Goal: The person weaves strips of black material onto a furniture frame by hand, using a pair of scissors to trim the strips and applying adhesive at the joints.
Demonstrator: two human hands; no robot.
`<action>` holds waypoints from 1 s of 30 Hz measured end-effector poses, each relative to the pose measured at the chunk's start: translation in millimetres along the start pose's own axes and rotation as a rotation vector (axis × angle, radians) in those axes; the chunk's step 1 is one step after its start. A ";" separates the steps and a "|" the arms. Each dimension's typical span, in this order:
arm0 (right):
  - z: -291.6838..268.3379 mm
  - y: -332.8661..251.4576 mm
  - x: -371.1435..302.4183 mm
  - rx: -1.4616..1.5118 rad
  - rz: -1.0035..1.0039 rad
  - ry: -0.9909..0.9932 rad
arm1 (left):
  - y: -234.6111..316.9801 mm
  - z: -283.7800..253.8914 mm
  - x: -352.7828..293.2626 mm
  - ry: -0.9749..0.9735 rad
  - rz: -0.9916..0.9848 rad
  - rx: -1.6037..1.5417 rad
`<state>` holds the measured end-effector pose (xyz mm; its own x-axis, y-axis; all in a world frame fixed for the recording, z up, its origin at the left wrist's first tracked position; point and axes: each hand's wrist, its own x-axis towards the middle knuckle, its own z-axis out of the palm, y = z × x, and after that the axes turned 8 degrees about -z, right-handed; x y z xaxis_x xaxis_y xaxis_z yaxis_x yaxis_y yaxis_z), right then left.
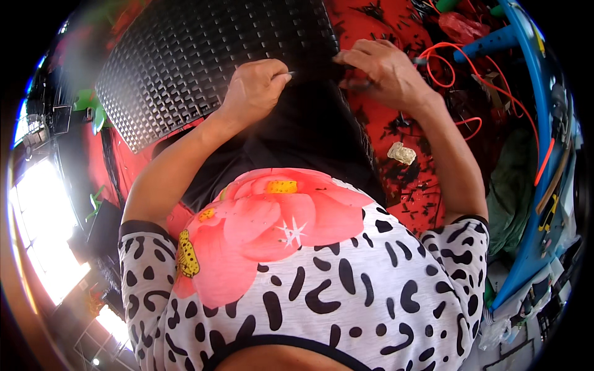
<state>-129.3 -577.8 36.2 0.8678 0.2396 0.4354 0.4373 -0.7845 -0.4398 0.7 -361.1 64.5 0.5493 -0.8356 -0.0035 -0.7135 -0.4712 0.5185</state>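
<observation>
A black woven panel (185, 55), a grid of glossy flat strips, lies over my lap and stretches to the far left. My left hand (257, 88) is closed at the panel's near edge. Its thumb presses against the curled fingers, and whatever they may pinch is too small to name. My right hand (387, 71) hovers by the panel's right edge, fingers bent and the thumb apart from them. Motion blurs that thumb, and no held thing shows between the fingertips.
A red floor covering (365, 117) is littered with short black scraps. On it lies a crumpled pale lump (401, 153). To the right, an orange-red hose (479, 74) loops near a blue curved frame (532, 74). Green cloth (513, 185) sits inside that frame.
</observation>
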 end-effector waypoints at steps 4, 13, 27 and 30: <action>12.5 7.3 -2.4 -0.015 -0.066 0.067 | -2.5 1.4 1.3 -0.001 0.005 -0.047; -11.6 143.6 -153.3 0.322 0.871 0.958 | -2.7 0.3 -3.4 -0.024 0.056 0.003; 40.3 3.4 -28.3 0.375 0.411 0.296 | 6.6 -2.2 -10.0 -0.004 0.072 0.105; 52.6 -11.8 -36.9 0.559 0.545 0.313 | 18.5 -3.4 0.1 0.091 0.307 0.253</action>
<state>-154.0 -547.3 -16.0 0.9217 -0.3255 0.2109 0.1000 -0.3258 -0.9401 -11.0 -368.9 77.0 0.3222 -0.9252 0.2004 -0.9287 -0.2678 0.2566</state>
